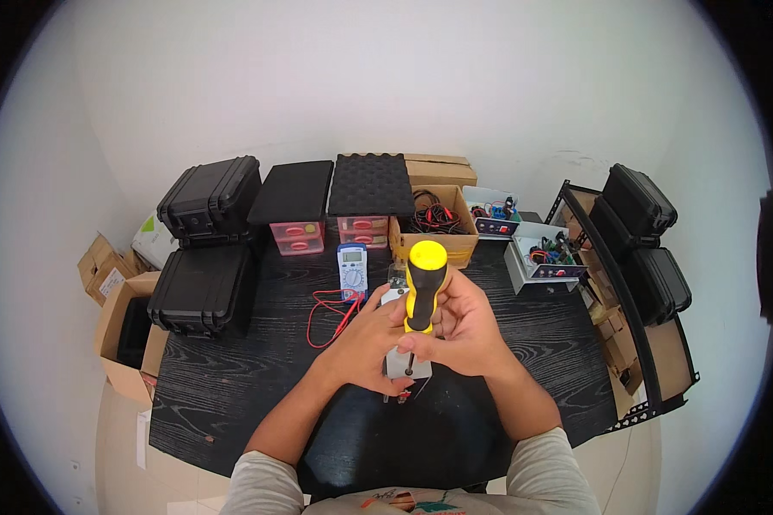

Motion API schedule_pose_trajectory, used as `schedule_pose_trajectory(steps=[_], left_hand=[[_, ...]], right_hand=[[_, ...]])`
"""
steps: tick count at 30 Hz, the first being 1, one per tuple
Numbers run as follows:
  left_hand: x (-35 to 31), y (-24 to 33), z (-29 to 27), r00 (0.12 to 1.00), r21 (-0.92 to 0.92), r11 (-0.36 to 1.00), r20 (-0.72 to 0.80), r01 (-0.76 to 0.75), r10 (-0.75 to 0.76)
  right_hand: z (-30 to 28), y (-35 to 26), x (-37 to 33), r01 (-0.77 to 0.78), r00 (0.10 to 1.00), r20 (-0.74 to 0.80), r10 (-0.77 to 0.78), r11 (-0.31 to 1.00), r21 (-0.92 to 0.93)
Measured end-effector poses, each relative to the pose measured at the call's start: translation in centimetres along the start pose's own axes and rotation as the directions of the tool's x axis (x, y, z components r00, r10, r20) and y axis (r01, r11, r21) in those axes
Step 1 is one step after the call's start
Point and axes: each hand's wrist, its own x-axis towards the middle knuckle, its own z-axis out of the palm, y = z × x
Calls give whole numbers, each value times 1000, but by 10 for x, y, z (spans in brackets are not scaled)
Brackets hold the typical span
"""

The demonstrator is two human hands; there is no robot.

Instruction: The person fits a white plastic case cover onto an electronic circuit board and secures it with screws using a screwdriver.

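Note:
A screwdriver (pixel 423 287) with a yellow and black handle stands upright in front of me. My right hand (pixel 468 330) is closed around its lower handle and shaft. The shaft points down, its tip at the face of a small light-grey metal-looking box (pixel 397 366). My left hand (pixel 371 343) steadies that box, thumb at the near edge and fingers along the far left side. Both hands touch or nearly touch near the shaft. Short red and dark bits stick out at the box's near end. Much of the box is hidden by the hands and the screwdriver.
A blue-rimmed multimeter (pixel 352 270) with red leads (pixel 325 322) lies just beyond my left hand. Black hard cases (pixel 199 292) stand left, pink drawer units (pixel 298 239) and a cardboard box of cables (pixel 438 245) behind. Open circuit enclosures (pixel 545 262) and a black shelf rack (pixel 631 313) are right.

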Motion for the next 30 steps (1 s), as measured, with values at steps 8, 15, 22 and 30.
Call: schedule_pose_trajectory(steps=[8, 15, 22, 30], left_hand=[[-2, -5, -1, 999, 154, 988, 44, -18, 11], [-1, -8, 1, 998, 137, 990, 57, -17, 9], [-3, -10, 0, 997, 139, 990, 82, -24, 13], [-3, -9, 2, 998, 150, 989, 56, -11, 2]], right_hand=[[6, 1, 3, 86, 993, -76, -85, 996, 12], [2, 7, 3, 143, 987, -61, -150, 983, -116], [10, 8, 6, 158, 977, -131, -167, 985, -74], [15, 1, 9, 114, 977, -162, -142, 978, -174]])
